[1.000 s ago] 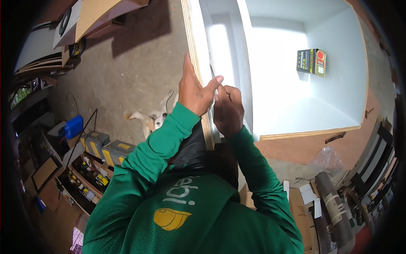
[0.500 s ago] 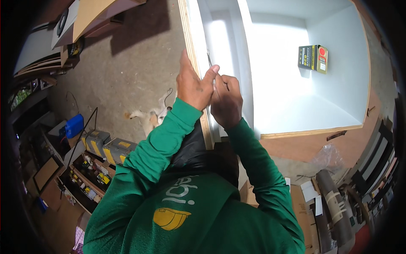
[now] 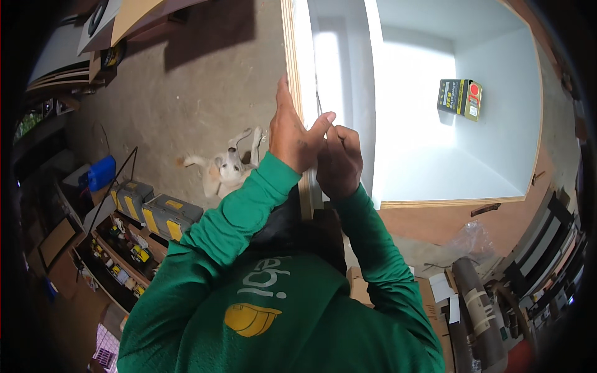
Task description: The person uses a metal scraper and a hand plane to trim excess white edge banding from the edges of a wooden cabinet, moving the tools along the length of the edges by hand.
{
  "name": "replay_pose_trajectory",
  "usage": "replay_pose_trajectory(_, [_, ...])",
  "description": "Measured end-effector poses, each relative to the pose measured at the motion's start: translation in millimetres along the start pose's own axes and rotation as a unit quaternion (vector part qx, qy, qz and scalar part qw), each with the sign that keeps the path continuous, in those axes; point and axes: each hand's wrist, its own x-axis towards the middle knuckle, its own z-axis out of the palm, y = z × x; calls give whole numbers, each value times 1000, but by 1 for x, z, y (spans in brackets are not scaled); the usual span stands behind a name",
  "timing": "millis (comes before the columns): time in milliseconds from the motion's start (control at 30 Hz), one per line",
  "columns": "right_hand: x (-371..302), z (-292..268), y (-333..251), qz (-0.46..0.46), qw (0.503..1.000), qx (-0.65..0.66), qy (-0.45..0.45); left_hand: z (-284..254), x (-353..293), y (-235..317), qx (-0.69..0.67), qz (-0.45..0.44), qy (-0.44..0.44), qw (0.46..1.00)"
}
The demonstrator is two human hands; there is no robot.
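A white cabinet with plywood edges stands in front of me, and its left side panel (image 3: 292, 56) runs away from my body. My left hand (image 3: 295, 138) straddles this panel's edge, its fingers stretched along the outer face and its thumb on the inner side by my right hand. My right hand (image 3: 339, 160) is closed inside the narrow left compartment (image 3: 329, 56), around a thin, dark, rod-like tool (image 3: 319, 99) whose kind I cannot make out. The tool points away from me along the panel's inner face. My right fingers hide its near end.
A black-and-yellow adhesive tin (image 3: 460, 98) stands in the wide compartment (image 3: 416, 137). A pale dog (image 3: 229, 169) lies on the floor left of the cabinet. Grey-and-yellow toolboxes (image 3: 171, 214) and a tray of tools (image 3: 124, 255) are at left. A roll (image 3: 482, 304) lies at lower right.
In view, both hands and the panel edge sit slightly farther right, and the hands lower. The dog shows more fully, its head turned up. The grip on the tool looks the same.
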Motion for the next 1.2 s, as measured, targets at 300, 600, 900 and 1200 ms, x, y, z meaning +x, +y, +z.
replay_pose_trajectory(300, [18,1,2,1,999,-26,-35,-2,13,1,-5,1,9,1000])
replay_pose_trajectory(600, [-4,-1,3,19,1000,6,-5,-5,6,2,-27,-13,-34,999])
replay_pose_trajectory(900, [1,0,2,49,996,72,6,6,4,-3,-72,10,-56,996])
replay_pose_trajectory(1200, [17,7,9,49,996,73,17,14,15,-10,-31,9,-37,999])
